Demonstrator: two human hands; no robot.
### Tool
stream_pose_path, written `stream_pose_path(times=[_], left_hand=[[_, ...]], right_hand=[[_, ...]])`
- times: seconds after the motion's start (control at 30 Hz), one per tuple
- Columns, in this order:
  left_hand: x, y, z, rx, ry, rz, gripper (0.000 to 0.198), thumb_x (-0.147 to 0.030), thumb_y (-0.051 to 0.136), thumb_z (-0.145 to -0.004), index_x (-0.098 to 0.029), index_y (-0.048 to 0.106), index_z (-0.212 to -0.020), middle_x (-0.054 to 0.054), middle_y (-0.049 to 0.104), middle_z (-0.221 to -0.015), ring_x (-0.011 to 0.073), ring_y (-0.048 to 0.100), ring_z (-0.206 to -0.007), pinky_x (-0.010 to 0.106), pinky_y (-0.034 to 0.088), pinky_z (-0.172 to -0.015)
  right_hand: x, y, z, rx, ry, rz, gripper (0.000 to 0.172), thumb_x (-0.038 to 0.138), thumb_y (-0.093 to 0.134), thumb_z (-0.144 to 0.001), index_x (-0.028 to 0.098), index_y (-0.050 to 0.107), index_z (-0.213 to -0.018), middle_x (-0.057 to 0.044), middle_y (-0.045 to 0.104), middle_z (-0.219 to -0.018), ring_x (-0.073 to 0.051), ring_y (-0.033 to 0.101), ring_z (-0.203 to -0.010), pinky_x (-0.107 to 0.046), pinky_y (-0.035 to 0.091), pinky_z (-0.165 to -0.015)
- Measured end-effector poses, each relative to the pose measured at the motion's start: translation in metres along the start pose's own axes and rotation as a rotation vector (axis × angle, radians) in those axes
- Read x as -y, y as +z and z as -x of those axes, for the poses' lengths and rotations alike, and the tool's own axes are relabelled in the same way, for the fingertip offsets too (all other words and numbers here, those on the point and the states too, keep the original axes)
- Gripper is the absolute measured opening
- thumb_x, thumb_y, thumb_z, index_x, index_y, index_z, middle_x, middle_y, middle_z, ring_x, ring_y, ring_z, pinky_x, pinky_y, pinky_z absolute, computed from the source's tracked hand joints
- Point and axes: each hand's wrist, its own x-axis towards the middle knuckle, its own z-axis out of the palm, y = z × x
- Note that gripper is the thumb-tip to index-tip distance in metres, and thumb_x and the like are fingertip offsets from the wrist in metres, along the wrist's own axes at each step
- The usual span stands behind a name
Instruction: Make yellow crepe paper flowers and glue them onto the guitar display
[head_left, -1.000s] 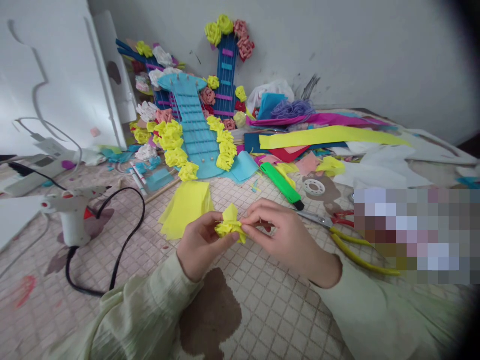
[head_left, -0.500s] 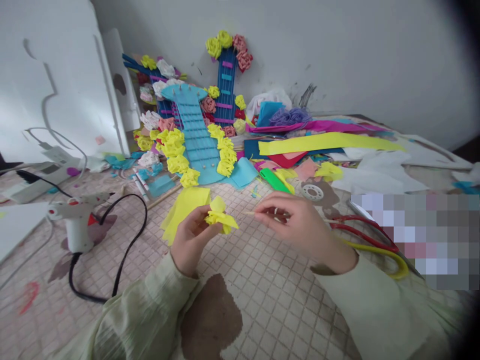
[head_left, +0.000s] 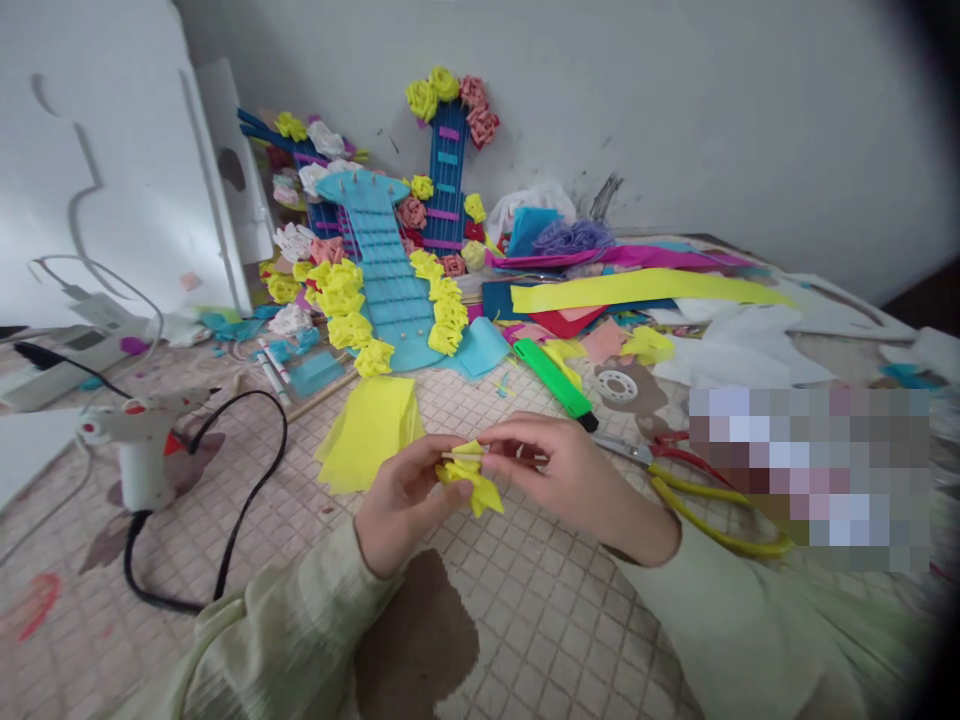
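Between finger and thumb, my left hand (head_left: 409, 500) pinches a crumpled yellow paper flower (head_left: 480, 490) in front of me. My right hand (head_left: 551, 465) grips a thin wooden stick (head_left: 457, 457), which lies across the top of the yellow paper, and its fingertips touch the paper too. Just behind my left hand is a stack of yellow paper sheets (head_left: 371, 430). Farther back leans a light blue paper guitar (head_left: 382, 270) edged with yellow paper flowers. A green box cutter (head_left: 551, 378) lies beyond my right hand.
At the left stands a white glue gun (head_left: 142, 450) with a looping black cord. Scissors with red handles (head_left: 686, 455) and a yellow-handled tool (head_left: 720, 515) lie right of my right hand. A white ring-shaped spool (head_left: 616, 385) and coloured paper strips (head_left: 645, 290) are behind.
My right hand has moved left, bringing the stick onto the yellow paper. My left hand has shifted slightly right and down with the flower. The view has turned a little.
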Motion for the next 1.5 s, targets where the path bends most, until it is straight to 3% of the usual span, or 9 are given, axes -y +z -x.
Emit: stream_pose_path(times=[0.33,0.63,0.93,1.17,1.33,1.5], left_hand=[[0.001,0.000,0.000,-0.060,0.025,-0.156,0.016,-0.021,0.066,-0.066,-0.015,0.064,-0.081,0.004,0.065,-0.076,0.0139,0.060,-0.069,0.023,0.048,-0.059],[0.004,0.000,0.000,-0.118,-0.050,-0.077,0.019,-0.026,0.068,-0.065,-0.014,0.064,-0.079,0.003,0.067,-0.068,0.0123,0.060,-0.062,0.022,0.047,-0.056],[0.006,0.002,-0.001,-0.157,-0.033,-0.066,0.022,-0.032,0.068,-0.065,-0.013,0.064,-0.076,0.003,0.067,-0.068,0.0126,0.060,-0.063,0.022,0.047,-0.057],[0.003,0.003,-0.001,-0.152,-0.035,-0.092,0.018,-0.026,0.069,-0.063,-0.013,0.063,-0.075,0.002,0.066,-0.067,0.0117,0.060,-0.059,0.021,0.047,-0.054],[0.004,0.003,0.001,-0.148,0.068,-0.203,0.019,-0.024,0.067,-0.066,-0.014,0.062,-0.082,0.007,0.067,-0.085,0.0151,0.063,-0.070,0.025,0.050,-0.061],[0.005,0.002,0.005,-0.132,0.161,-0.299,0.015,-0.023,0.063,-0.071,-0.015,0.063,-0.084,0.006,0.068,-0.085,0.0176,0.063,-0.080,0.026,0.051,-0.068]], right_hand=[[-0.002,0.001,0.001,-0.009,-0.132,-0.014,0.021,0.013,0.053,-0.080,0.022,0.067,-0.091,-0.002,0.064,-0.082,-0.011,0.058,-0.071,-0.020,0.045,-0.056],[-0.001,0.008,0.004,-0.118,-0.266,0.099,0.021,0.012,0.051,-0.081,0.021,0.066,-0.092,-0.002,0.062,-0.082,-0.011,0.055,-0.069,-0.023,0.046,-0.061],[0.000,0.011,0.008,-0.112,-0.317,0.229,0.022,0.010,0.045,-0.082,0.018,0.064,-0.091,-0.004,0.060,-0.084,-0.013,0.056,-0.075,-0.025,0.046,-0.064],[0.002,0.012,0.009,-0.120,-0.301,0.232,0.019,0.013,0.046,-0.083,0.019,0.063,-0.089,-0.004,0.061,-0.085,-0.012,0.056,-0.073,-0.025,0.047,-0.064],[0.005,0.010,0.007,-0.111,-0.156,0.105,0.012,0.018,0.056,-0.078,0.017,0.063,-0.088,-0.002,0.062,-0.079,-0.010,0.055,-0.065,-0.021,0.045,-0.056],[0.006,0.008,0.004,-0.098,-0.090,0.066,0.010,0.020,0.060,-0.076,0.017,0.064,-0.084,0.000,0.062,-0.072,-0.009,0.056,-0.064,-0.019,0.044,-0.054]])
